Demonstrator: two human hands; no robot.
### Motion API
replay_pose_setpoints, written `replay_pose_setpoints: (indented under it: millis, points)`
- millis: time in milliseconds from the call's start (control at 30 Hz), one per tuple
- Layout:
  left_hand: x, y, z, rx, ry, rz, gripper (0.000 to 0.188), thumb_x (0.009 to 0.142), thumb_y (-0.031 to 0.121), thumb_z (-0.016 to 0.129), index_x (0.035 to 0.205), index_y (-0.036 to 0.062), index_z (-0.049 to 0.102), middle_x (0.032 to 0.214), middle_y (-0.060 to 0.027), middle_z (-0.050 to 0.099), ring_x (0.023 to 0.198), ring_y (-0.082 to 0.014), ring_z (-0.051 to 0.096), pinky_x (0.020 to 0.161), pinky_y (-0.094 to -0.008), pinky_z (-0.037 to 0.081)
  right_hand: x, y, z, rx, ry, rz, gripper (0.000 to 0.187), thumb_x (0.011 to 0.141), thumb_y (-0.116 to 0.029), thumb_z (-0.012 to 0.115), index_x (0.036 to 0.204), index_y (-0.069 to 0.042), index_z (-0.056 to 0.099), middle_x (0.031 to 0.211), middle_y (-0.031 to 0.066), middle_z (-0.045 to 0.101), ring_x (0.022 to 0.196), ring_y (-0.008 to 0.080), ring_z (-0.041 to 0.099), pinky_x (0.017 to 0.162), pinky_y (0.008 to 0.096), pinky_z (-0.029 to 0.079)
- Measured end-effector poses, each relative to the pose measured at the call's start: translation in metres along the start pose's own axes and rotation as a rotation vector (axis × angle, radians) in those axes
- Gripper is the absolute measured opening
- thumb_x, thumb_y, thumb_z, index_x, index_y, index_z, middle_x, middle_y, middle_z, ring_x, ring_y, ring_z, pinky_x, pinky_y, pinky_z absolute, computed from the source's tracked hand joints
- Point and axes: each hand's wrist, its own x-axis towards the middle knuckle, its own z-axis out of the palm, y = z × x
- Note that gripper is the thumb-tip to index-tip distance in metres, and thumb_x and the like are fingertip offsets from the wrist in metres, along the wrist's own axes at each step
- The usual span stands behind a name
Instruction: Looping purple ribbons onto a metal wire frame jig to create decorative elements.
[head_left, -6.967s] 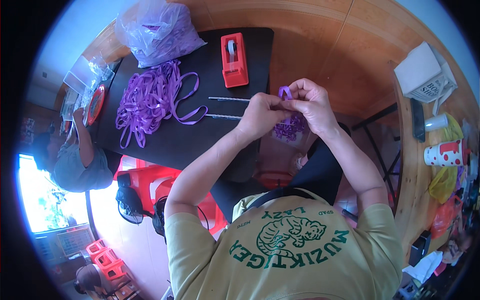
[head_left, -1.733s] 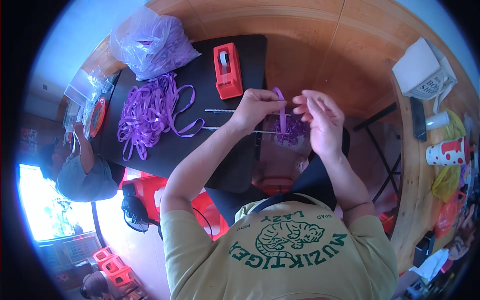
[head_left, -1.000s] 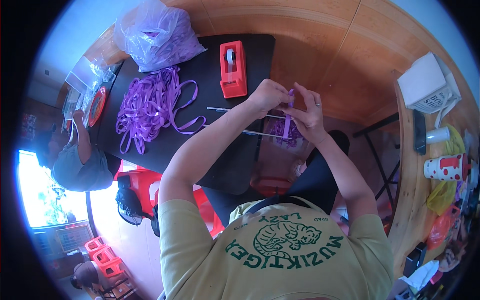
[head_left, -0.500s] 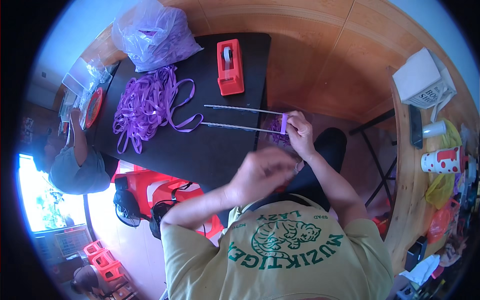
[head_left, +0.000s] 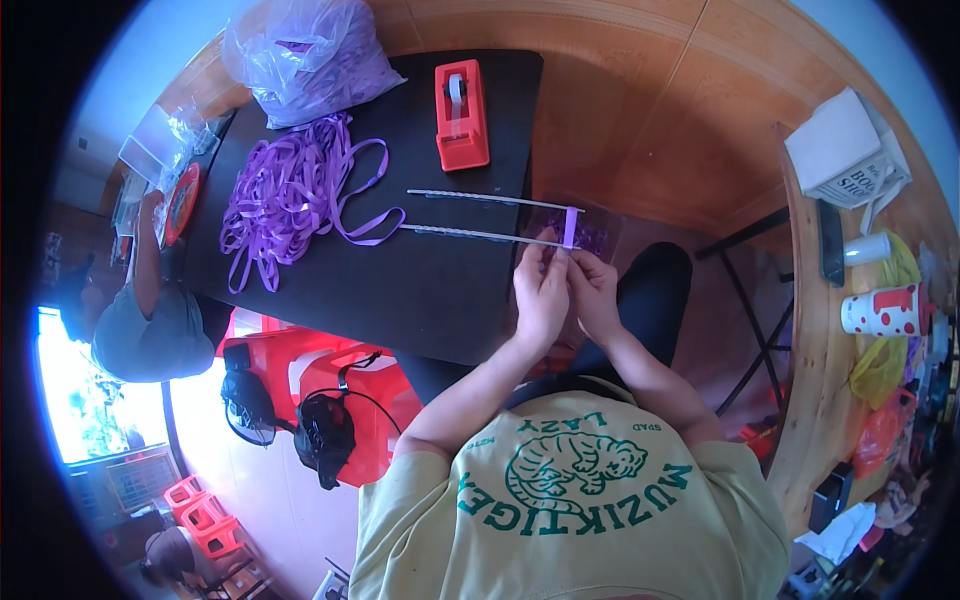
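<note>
Two thin twisted metal rods (head_left: 470, 235) lie side by side and stick out past the right edge of the black table. A purple ribbon (head_left: 571, 228) spans their right ends as a short band. My left hand (head_left: 541, 297) and my right hand (head_left: 596, 292) meet at the end of the nearer rod. Fingers of both are pinched together at the ribbon's near side; the exact grip is partly hidden. Left of the rods lies a large tangled heap of purple ribbon (head_left: 285, 200), with a loose loop reaching toward them.
A red tape dispenser (head_left: 461, 140) and a filled plastic bag (head_left: 310, 60) stand on the black table (head_left: 400, 310). Under the rod ends is a clear container with purple pieces (head_left: 597, 238). Red stools (head_left: 365, 455) are at left; another person (head_left: 150, 335) sits beyond. A wooden counter (head_left: 800, 420) runs along the right.
My left hand has moved from in front of my chest up to the nearer rod's end. My right hand has shifted down along the ribbon, beside the left. The view has tilted slightly.
</note>
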Motion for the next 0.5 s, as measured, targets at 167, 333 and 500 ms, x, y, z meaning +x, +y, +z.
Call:
replay_pose_setpoints:
  millis: [167,333,500]
  points:
    - [0.002,0.020,0.008,-0.365,-0.008,-0.264,0.036,0.091,0.000,0.047,0.126,-0.0066,0.048,0.104,-0.0130,0.064,0.093,-0.0126,0.057,0.080,-0.0213,0.043,-0.006,-0.011,0.000,0.019,-0.041,-0.006,0.016,0.096,-0.008,0.050,0.098,0.000,0.065,0.085,-0.0007,0.062,0.078,0.0038,0.054,0.069,0.0178,0.043]
    - [0.006,0.033,0.001,-0.601,0.035,-0.402,0.033,0.089,-0.002,0.045,0.120,-0.0084,0.050,0.100,-0.0154,0.064,0.087,-0.0159,0.060,0.076,-0.0251,0.047,-0.009,-0.028,0.007,0.099,-0.093,0.097,0.018,0.096,-0.011,0.050,0.094,-0.002,0.064,0.082,-0.0001,0.061,0.075,0.0049,0.054,0.068,0.0190,0.043]
    - [0.008,0.046,-0.002,-0.683,0.033,-0.517,0.030,0.089,-0.002,0.045,0.118,-0.0068,0.051,0.096,-0.0153,0.066,0.080,-0.0166,0.061,0.067,-0.0268,0.049,-0.011,-0.039,0.010,0.239,-0.078,0.148,0.019,0.097,-0.013,0.049,0.092,-0.003,0.065,0.082,0.0010,0.062,0.073,0.0063,0.056,0.066,0.0196,0.043]
